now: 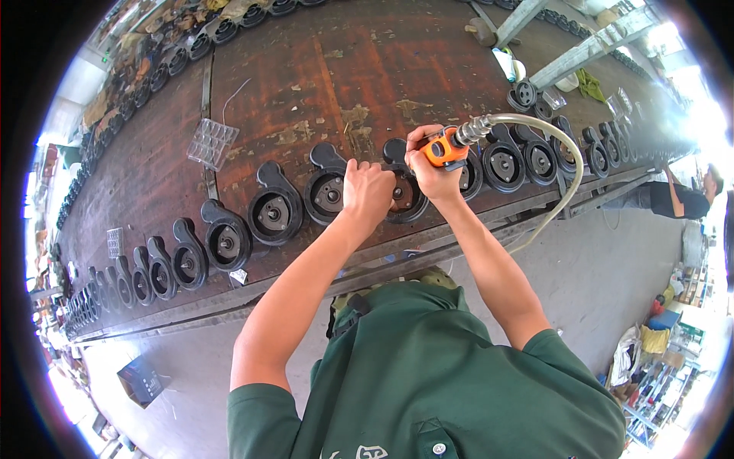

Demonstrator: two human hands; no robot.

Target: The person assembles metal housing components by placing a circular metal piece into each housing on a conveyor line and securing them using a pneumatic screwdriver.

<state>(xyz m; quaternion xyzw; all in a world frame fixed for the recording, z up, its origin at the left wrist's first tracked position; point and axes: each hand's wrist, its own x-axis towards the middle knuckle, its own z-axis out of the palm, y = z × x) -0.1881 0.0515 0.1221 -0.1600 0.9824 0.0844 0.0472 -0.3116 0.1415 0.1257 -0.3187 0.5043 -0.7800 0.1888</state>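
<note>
Brightly orange tool [439,150] w/ blk trim

Cannot inspect full face of the black wheel [409,197] between the hands, partly covered by left hand [369,193]. Cannot see working end of orange tool [443,149], hidden by right hand [434,172]. Cannot count far-left wheels [81,310], too small. Find green shirt [436,367] cut off by lower edge.
</note>
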